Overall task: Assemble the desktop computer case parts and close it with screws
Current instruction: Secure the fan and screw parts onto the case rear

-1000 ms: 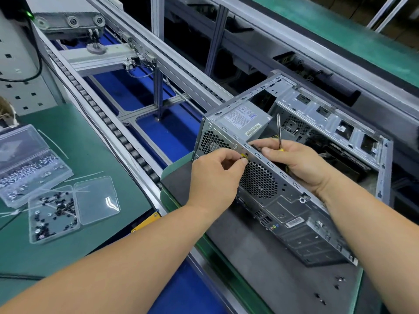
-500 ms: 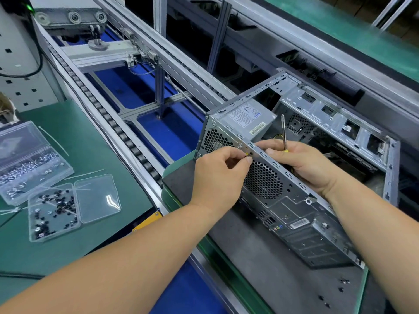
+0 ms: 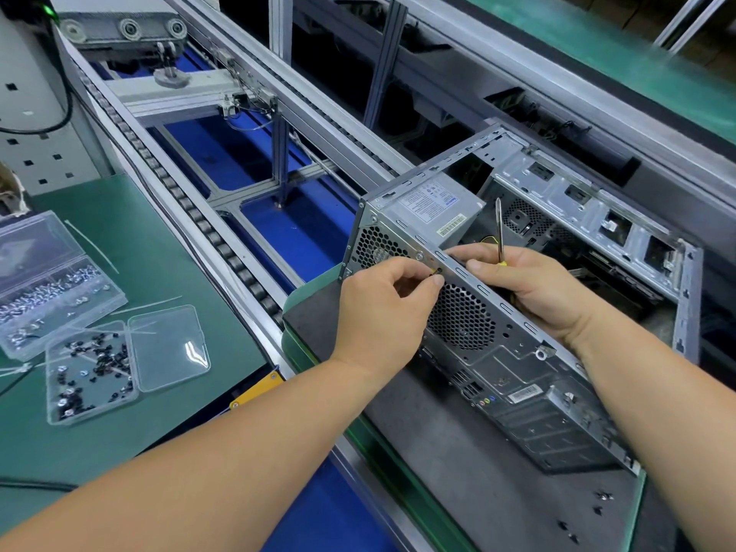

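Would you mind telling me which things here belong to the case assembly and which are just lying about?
In use:
- computer case, open side up
- power supply inside it
- screwdriver, held by the right hand
- left hand, pinching at the case's rear edge
- screw boxes

Lying about:
- loose screws on the grey mat
- clear lid
- conveyor rails

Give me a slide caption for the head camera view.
Left hand pinches a screw at the computer case rear; right hand holds a screwdriver.
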